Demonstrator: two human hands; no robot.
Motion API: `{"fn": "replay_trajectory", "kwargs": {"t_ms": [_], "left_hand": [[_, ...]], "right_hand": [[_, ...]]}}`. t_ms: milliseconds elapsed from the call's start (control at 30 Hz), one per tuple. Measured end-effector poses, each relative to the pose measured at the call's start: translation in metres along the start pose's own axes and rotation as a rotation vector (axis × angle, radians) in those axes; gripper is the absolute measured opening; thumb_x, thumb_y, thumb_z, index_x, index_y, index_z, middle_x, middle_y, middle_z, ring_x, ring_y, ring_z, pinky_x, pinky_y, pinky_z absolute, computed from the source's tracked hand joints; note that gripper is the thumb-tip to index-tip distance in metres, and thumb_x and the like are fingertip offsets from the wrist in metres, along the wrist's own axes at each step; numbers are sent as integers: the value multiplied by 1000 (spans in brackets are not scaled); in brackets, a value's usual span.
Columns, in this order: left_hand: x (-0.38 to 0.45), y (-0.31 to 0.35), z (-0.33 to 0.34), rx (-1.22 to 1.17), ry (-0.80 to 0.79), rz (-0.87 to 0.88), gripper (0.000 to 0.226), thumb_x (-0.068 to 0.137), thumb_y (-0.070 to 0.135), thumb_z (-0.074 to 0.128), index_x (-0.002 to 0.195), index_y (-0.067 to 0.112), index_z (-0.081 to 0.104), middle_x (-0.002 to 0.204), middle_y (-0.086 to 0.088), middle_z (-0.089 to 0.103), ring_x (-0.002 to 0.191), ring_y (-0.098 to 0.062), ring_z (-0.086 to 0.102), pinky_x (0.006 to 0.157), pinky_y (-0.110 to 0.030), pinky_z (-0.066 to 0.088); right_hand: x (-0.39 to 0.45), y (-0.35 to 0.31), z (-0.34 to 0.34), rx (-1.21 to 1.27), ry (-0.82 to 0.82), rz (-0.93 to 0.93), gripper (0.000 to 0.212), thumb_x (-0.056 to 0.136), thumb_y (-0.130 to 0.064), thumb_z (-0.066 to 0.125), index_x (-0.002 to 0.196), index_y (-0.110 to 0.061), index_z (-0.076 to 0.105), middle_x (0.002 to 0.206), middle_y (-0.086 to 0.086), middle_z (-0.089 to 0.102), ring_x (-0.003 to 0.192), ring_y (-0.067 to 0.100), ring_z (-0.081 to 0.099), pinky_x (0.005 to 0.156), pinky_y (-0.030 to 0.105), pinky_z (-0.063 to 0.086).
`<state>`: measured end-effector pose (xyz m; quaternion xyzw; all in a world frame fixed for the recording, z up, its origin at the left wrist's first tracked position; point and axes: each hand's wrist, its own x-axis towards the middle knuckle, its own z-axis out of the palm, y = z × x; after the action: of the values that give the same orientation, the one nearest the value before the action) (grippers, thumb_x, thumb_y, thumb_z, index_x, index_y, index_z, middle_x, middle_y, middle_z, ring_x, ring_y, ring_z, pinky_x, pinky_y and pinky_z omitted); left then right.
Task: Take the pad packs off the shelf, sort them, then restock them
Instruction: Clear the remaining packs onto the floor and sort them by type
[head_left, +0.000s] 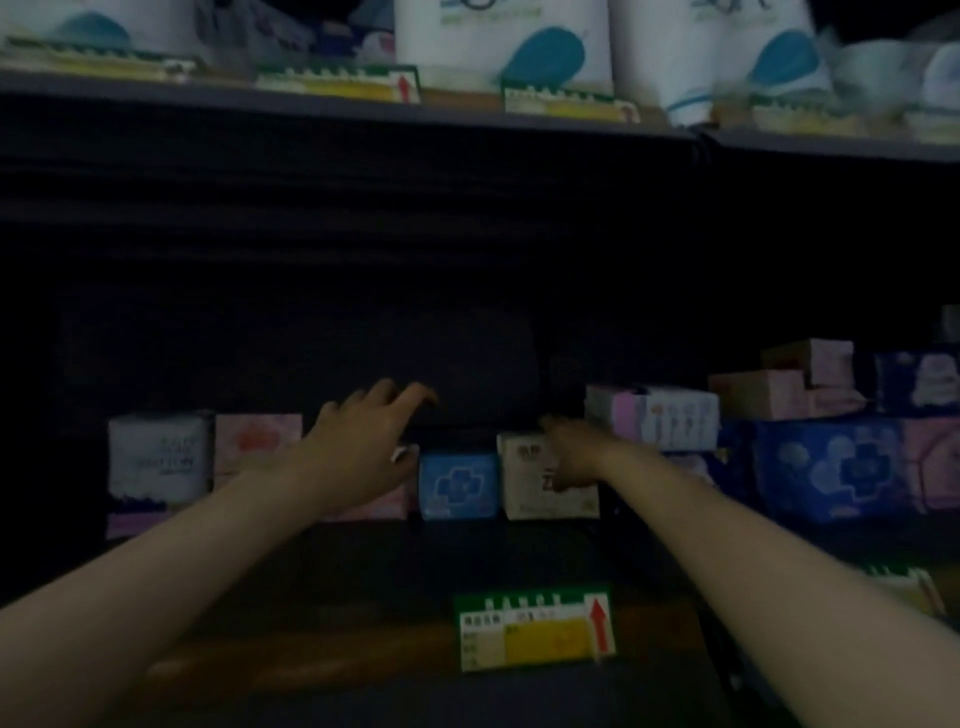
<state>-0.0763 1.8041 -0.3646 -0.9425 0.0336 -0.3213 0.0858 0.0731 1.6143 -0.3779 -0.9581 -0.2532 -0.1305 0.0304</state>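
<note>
Both hands reach deep into the dim shelf (519, 691). The left hand (363, 436) hovers over the back row with its fingers spread and loosely bent, gripping nothing; its thumb lies just beside the top left corner of a blue pad pack (458, 486). The right hand (563, 449) rests against the top right of a cream pad pack (530, 475) — whether its fingers curl round the pack or only touch it I cannot tell, since the far side of the hand is lost in shadow.

Outward to the left stand a pink pad pack (258, 441) and a white pad pack (160, 457); to the right a pink-and-white pack (665, 415) lies atop dark blue packs (826, 467), with more pink ones stacked farther right. A green-and-yellow price tag (535, 631) is clipped to the near edge of the shelf, and white rolls with a teal mark (519, 41) fill the shelf above.

The task looks early — most packs sit at the back, the near half of the shelf is bare, and no sorted pile shows, so removal is barely under way and sorting and restocking remain.
</note>
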Motion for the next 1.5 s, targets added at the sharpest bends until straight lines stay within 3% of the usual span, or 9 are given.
{"fn": "replay_trajectory", "kwargs": {"t_ms": [200, 367, 500, 833, 1033, 1133, 1233, 1367, 1500], "left_hand": [[9, -6, 12, 32, -66, -18, 60, 91, 31, 50, 141, 31, 18, 135, -4, 34, 121, -25, 40, 96, -37, 35], [14, 0, 26, -34, -122, -14, 71, 86, 41, 58, 142, 32, 15, 140, -1, 32, 126, -23, 36, 100, -38, 32], [19, 4, 28, -80, -151, -39, 74, 86, 41, 59, 144, 31, 13, 141, -2, 32, 128, -24, 35, 102, -40, 31], [21, 12, 36, -85, -142, -29, 75, 85, 40, 59, 144, 31, 13, 140, -1, 30, 126, -24, 30, 101, -39, 30], [20, 18, 36, -177, -136, 4, 95, 77, 48, 67, 146, 35, 2, 148, 2, 21, 132, -24, 24, 105, -40, 28], [24, 15, 28, -419, -198, 7, 117, 70, 48, 76, 143, 42, -15, 155, 6, 8, 140, -24, 15, 112, -42, 23], [28, 17, 24, -756, -324, -28, 115, 70, 33, 80, 146, 38, -7, 138, 13, 34, 124, -8, 39, 98, -20, 39], [25, 12, 29, -834, -456, -36, 75, 70, 30, 79, 132, 29, 37, 109, 13, 59, 95, -2, 61, 81, -25, 56], [21, 11, 32, -850, -418, -103, 50, 68, 38, 79, 104, 33, 44, 106, 5, 61, 97, -11, 61, 86, -35, 55]], "right_hand": [[7, -7, 1, -84, 3, 17, 110, 77, -22, 76, 150, -30, -6, 153, 11, 14, 132, 31, 34, 98, 36, 41], [2, -14, -14, -238, 204, -14, 64, 90, -17, 58, 145, -18, 24, 136, 15, 42, 120, 30, 44, 83, 31, 39], [6, -12, -28, -201, -12, 31, 83, 86, -30, 65, 150, -20, 12, 150, 13, 25, 136, 30, 23, 108, 40, 26], [-1, -18, -8, -247, 23, -77, 117, 72, -39, 78, 149, -31, -10, 149, 7, 21, 125, 33, 41, 96, 38, 40], [-14, -31, -21, -335, 137, -108, 80, 80, -35, 70, 144, -22, 24, 130, 9, 47, 118, 28, 42, 91, 33, 32], [-28, -30, -49, -57, 49, -184, 81, 73, -51, 72, 142, -29, 34, 131, -1, 46, 123, 22, 40, 101, 36, 34], [-41, -16, -64, 387, -45, -252, 57, 75, -49, 71, 126, -26, 57, 117, -12, 59, 111, 9, 54, 93, 23, 46], [-29, 34, -62, 331, 317, 170, 69, 78, -59, 62, 136, -26, 44, 141, 7, 42, 127, 29, 40, 103, 36, 37], [-24, 70, -34, 345, 189, 566, 128, 46, -85, 63, 148, -29, 10, 153, 18, 11, 137, 43, 18, 111, 56, 22]]}}
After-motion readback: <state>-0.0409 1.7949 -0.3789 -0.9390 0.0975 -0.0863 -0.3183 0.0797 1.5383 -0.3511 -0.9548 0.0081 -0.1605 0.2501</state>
